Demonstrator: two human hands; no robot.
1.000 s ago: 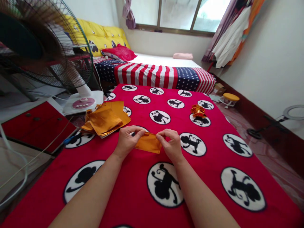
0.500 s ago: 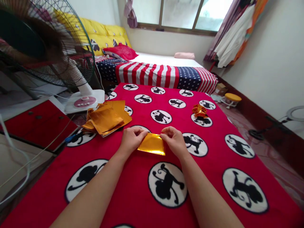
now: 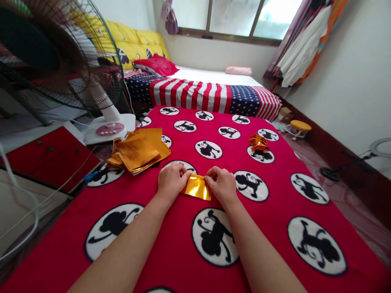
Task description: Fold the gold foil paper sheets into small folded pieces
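Head view: a small gold foil sheet [image 3: 197, 187] is held between both hands, low over a red monkey-print blanket [image 3: 275, 228]. The left hand [image 3: 172, 181] is closed on the sheet's left edge with its fingers curled in, and the right hand [image 3: 222, 185] is pinched on the right edge. Whether the sheet is pressed flat onto the blanket or lifted slightly cannot be told. A loose stack of gold sheets [image 3: 139, 152] is seen to the left, beside the base of a standing fan [image 3: 110, 128]. A small heap of folded gold pieces [image 3: 258, 142] is seen farther off to the right.

Several risks are judged likely. No firm backing is given by the soft blanket, so a crease could be made crooked or left weak. The foil looks thin, so it could be wrinkled or torn if it is pulled between the two grips. Its corners are hidden by the fingers, so a mismatch of edges could be missed. The loose stack could be scattered by the fan's air, though whether the fan is running cannot be told.
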